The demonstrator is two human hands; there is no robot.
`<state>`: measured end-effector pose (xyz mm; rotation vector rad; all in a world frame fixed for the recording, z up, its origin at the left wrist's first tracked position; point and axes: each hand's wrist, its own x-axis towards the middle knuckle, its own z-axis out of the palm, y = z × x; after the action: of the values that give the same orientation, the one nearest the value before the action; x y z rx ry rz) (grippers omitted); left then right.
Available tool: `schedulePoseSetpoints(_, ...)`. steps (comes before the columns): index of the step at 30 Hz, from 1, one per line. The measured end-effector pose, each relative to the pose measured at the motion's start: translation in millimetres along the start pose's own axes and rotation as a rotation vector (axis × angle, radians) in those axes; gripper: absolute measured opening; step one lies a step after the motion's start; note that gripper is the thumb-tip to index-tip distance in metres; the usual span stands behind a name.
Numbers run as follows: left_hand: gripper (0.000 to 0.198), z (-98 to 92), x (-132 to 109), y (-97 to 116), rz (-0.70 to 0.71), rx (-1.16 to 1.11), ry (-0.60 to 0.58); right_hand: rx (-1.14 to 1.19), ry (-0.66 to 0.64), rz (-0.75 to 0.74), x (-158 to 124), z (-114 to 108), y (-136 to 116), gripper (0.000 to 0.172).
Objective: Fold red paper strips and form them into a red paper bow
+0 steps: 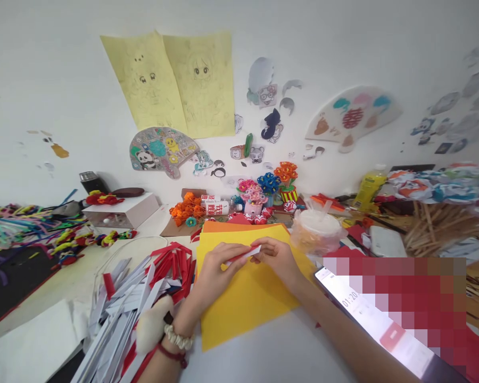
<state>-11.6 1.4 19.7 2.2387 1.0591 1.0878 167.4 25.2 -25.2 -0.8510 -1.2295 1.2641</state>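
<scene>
Between my two hands is a small folded paper strip, white with a bit of red along its edge. My left hand grips its left part between thumb and fingers. At the strip's right end, my right hand pinches it with bent fingers. Both hands are just above a stack of yellow paper sheets, with an orange sheet showing at the back. To the left of my left forearm lies a heap of white and red paper strips.
A phone with a lit timer lies to the right. Behind the sheets stand paper flowers in pots and a wrapped lidded cup. A white box stands back left, a yellow bottle back right.
</scene>
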Motion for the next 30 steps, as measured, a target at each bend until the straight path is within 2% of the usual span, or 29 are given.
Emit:
schedulePoseSetpoints(4, 0.025, 3.4, -0.3, 0.4, -0.074, -0.073, 0.026, -0.026, 0.016, -0.006, -1.1, 0.8, -2.6, 0.034)
schedulePoseSetpoints(9, 0.028, 6.9, -0.1, -2.0, -0.265, -0.120, 0.073, 0.019, 0.037, 0.013, -2.8, 3.6, -7.3, 0.033)
schedulePoseSetpoints(13, 0.039, 10.7, 1.1, -5.9, -0.374, -0.177, 0.040, 0.053, 0.051, 0.017, -3.1, 4.6, -6.4, 0.034)
schedulePoseSetpoints(16, 0.039, 13.7, 2.0, -9.6, -0.437, -0.291, 0.042, 0.047, 0.047, 0.002, -2.8, 4.2, -2.8, 0.036)
schedulePoseSetpoints(20, 0.034, 16.5, 2.0, -13.2, -0.439, -0.383, 0.035, 0.036, 0.037, -0.023, -3.4, 5.3, 0.7, 0.038)
schedulePoseSetpoints(26, 0.032, 17.9, 0.9, -17.5, -0.430, -0.385, 0.023, -0.085, 0.036, -0.016, -2.4, 3.2, 1.9, 0.038)
schedulePoseSetpoints(28, 0.032, 18.1, 0.7, -19.4, -0.411, -0.365, 0.045, -0.203, 0.072, -0.081, 1.3, 0.8, -4.1, 0.042)
schedulePoseSetpoints(30, 0.033, 18.2, 0.7, -20.7, -0.394, -0.348, 0.075, -0.347, 0.173, -0.193, 3.6, 0.4, -17.8, 0.044)
